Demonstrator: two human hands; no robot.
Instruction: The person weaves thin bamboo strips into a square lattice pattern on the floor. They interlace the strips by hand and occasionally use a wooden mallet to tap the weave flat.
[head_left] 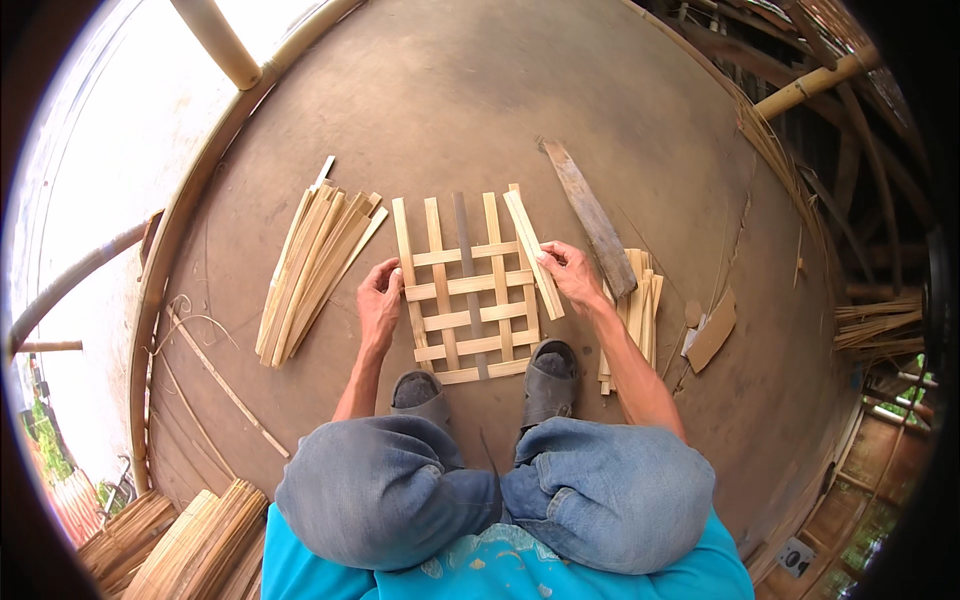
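Note:
A square lattice of flat pale bamboo strips (443,292) lies on the floor in front of my feet, woven over and under with open gaps. One lengthwise strip (463,235) in its middle is dark grey. My left hand (379,300) is closed at the lattice's left edge, fingertips against the outermost strip. My right hand (570,272) pinches a loose bamboo strip (533,255), slanted over the lattice's far right corner. Both sandalled feet (550,382) stand at the near edge, close to the weave.
A fanned bundle of bamboo strips (315,270) lies on the left. Beyond my right hand are a long weathered board (590,215), another strip stack (645,310) and a brown cardboard piece (713,332). Thicker bundles (200,545) sit at the lower left. A bamboo pole (215,170) borders the floor.

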